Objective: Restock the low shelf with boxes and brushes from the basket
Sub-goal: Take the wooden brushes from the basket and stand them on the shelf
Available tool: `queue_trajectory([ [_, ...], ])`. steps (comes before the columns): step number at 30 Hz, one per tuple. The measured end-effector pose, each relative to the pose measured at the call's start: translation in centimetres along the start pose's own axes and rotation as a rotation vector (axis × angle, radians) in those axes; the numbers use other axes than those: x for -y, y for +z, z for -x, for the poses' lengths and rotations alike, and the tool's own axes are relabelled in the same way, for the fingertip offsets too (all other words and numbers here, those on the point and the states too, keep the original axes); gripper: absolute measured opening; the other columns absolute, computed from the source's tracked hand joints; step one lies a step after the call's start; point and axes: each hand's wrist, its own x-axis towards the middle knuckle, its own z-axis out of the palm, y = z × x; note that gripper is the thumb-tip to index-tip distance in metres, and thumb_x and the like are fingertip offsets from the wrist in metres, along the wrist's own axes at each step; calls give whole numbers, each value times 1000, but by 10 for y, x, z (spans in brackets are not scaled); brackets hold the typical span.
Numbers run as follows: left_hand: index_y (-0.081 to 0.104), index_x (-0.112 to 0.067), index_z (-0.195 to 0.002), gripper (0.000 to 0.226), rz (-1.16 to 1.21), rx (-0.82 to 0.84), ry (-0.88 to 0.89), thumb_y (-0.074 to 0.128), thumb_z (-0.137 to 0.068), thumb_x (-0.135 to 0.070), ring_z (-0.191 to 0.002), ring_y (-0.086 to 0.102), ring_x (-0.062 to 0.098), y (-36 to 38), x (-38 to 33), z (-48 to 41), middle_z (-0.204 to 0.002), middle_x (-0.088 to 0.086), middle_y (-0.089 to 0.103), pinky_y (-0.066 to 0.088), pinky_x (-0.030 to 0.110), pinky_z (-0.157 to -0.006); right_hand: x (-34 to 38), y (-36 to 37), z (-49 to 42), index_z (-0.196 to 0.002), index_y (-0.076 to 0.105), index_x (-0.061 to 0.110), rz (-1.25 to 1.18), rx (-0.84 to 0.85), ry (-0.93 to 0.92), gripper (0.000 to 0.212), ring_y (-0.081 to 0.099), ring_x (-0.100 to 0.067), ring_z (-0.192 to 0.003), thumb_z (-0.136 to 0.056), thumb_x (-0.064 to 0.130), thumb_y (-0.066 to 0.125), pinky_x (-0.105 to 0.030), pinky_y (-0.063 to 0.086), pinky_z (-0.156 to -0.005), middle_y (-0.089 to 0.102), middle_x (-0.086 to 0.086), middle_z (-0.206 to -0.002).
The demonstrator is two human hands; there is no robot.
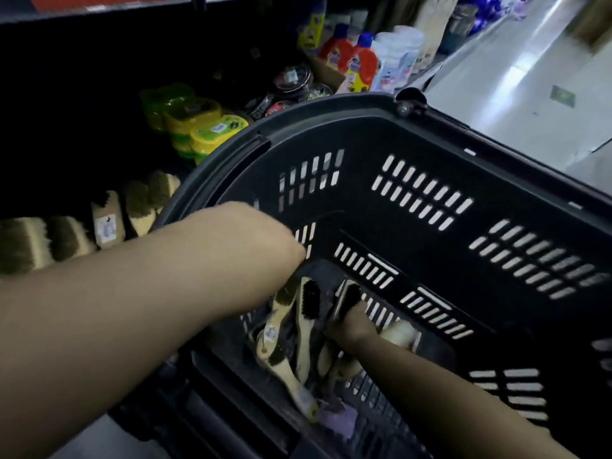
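A black plastic basket (430, 134) fills the middle of the view, with several wooden brushes (306, 329) lying at its bottom. My left hand (251, 236) reaches down into the basket from the left; its fingers are hidden behind the wrist, above a light-bristled brush (281, 313). My right hand (347, 323) comes in from the lower right and grips a black-bristled brush (351, 298). The low shelf (82, 144) lies dark at the left, with wooden brushes (66, 236) lined along its front.
Yellow-green packs (198, 124) are stacked on the shelf behind the basket rim. Round black tins (293, 77) and red-orange bottles (359, 66) stand further back. A pale shiny floor (513, 94) runs along the right.
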Motion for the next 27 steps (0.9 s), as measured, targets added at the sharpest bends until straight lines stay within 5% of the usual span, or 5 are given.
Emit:
queue_trajectory([
  [5, 43, -20, -128, 32, 118, 238, -28, 43, -97, -27, -92, 52, 17, 1, -13, -7, -112, -1, 56, 37, 26, -72, 18, -27, 29, -112, 51, 1, -542, 145, 63, 24, 64, -21, -68, -88, -1, 53, -28, 51, -53, 65, -12, -80],
  [11, 47, -18, -108, 29, 669, 203, -156, 44, -95, -43, -65, 47, 6, -8, -5, -9, -105, -1, 59, 36, 11, -39, 69, -77, 99, -112, 58, 0, -1173, 707, -291, 35, 70, -26, -92, -77, -3, 62, -33, 58, -78, 69, -20, -103],
  [14, 59, -23, -100, 19, 952, 86, -180, 59, -87, -38, -83, 62, 13, -9, 1, -7, -98, -1, 66, 53, 23, -74, 92, -77, 124, -109, 59, 2, -1213, 689, -475, 40, 71, -20, -86, -70, 2, 68, -27, 58, -71, 72, -13, -95],
  [20, 58, -21, -111, 32, 1170, 37, -217, 70, -81, -20, -76, 67, 11, -6, 3, -10, -84, -1, 73, 53, 24, -65, 86, -95, 113, -92, 72, 19, -723, 440, -532, 26, 64, -13, -79, -82, 41, 63, -24, 52, -70, 70, -1, -87],
  [27, 39, -12, -127, 35, 1324, 65, -319, 40, -95, 1, -58, 62, 12, -2, -2, -9, -79, 7, 63, 56, 26, -50, -29, -62, 36, -103, 58, 7, -56, 154, 289, 29, 58, -19, -76, -94, 34, 54, -27, 47, -63, 62, -12, -92],
])
